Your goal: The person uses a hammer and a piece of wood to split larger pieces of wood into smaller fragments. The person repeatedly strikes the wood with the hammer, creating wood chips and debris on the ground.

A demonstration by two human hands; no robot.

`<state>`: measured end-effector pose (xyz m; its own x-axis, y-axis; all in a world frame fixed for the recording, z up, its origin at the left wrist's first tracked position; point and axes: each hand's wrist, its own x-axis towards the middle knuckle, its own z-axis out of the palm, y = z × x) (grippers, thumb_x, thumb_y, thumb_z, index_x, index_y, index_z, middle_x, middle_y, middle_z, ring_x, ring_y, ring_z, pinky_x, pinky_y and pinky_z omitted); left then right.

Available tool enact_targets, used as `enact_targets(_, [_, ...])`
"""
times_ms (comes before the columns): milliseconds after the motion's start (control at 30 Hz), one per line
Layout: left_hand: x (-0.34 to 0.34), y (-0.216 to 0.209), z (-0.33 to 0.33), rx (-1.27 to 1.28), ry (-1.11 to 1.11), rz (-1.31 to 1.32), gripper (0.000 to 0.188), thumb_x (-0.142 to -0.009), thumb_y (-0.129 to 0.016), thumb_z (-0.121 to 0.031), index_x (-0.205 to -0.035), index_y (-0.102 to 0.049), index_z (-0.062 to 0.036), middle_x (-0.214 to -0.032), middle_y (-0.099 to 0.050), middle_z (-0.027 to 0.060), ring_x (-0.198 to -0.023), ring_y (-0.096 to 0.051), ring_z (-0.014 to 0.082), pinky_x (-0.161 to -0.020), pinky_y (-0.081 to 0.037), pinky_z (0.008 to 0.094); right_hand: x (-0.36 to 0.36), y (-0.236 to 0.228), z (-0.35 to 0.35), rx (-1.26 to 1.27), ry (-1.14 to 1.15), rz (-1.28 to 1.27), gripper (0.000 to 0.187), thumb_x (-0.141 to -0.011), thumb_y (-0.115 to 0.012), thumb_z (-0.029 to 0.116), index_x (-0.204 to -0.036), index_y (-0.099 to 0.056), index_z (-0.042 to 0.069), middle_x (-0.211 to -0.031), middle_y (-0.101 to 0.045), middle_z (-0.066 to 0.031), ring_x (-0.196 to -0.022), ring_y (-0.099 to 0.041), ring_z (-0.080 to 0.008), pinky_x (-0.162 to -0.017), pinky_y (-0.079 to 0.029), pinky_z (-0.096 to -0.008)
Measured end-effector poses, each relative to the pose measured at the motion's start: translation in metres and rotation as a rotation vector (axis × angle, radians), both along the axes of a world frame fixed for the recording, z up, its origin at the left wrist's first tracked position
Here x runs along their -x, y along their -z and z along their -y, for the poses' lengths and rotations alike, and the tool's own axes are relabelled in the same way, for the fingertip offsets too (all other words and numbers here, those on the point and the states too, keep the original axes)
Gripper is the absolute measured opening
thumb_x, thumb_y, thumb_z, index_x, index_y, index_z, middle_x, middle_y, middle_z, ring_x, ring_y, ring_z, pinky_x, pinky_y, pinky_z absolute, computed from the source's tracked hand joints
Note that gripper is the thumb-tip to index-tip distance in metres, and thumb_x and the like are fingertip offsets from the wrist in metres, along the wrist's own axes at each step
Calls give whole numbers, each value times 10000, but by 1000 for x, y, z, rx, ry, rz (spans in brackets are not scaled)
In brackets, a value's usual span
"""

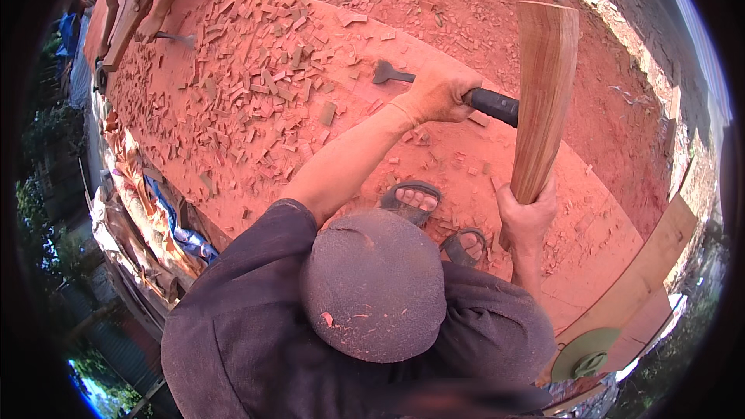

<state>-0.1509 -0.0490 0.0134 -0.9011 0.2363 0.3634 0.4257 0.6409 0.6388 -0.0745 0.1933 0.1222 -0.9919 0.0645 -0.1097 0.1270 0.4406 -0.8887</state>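
Note:
My left hand (448, 97) is closed round a chisel, its black-wrapped handle (493, 106) pointing right and its flared metal blade (386, 72) pointing left. Upright in my right hand (530, 216) is a wooden mallet (545, 85), a brown club that widens upward, gripped at its narrow lower end. In this view the mallet overlaps the end of the chisel's handle; whether they touch I cannot tell. Beneath both hands lies a broad reddish wooden slab (349, 136). The blade is just above or on it, the exact contact unclear.
Reddish wood chips (264, 81) cover much of the slab. My sandalled feet (415, 198) stand close below my hands. At the upper left, another person's hand (147, 29) is beside a second bladed tool (177, 38). Boards (652, 260) and a round green object (586, 354) lie to the right.

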Motion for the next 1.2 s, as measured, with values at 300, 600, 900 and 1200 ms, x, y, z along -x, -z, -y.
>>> enact_targets(300, [2, 9, 2, 29, 21, 28, 174, -704, -732, -148, -685, -561, -119, -625, -561, 108, -612, -622, 330, -525, -441, 443, 14, -69, -62, 700, 311, -239, 379, -864, -636, 49, -1208, -486, -5, -994, -553, -106, -845, -575, -184, -782, -534, -361])
enact_targets(600, [10, 19, 14, 181, -6, -12, 154, -693, -717, -149, -672, -566, -128, -628, -589, 113, -594, -628, 343, -511, -456, 452, -17, 44, -21, -49, 5, 248, 225, -778, -696, 54, -980, -609, 5, -796, -626, -42, -702, -596, -118, -629, -489, -301])
enact_targets(900, [-21, 9, 9, 85, -10, 82, 163, -692, -729, -160, -722, -571, -134, -629, -590, 102, -600, -629, 349, -513, -460, 444, 3, -40, -122, 297, 285, -112, 254, -870, -665, 46, -1087, -554, -22, -919, -601, -111, -765, -601, -185, -690, -522, -329])
enact_targets(1200, [-7, 10, 17, 13, -47, 38, 197, -705, -744, -189, -672, -562, -120, -611, -558, 120, -590, -605, 369, -505, -442, 452, 26, -53, 3, 508, 157, -152, 273, -851, -679, 105, -1070, -546, 11, -954, -598, -86, -801, -595, -186, -765, -529, -362])
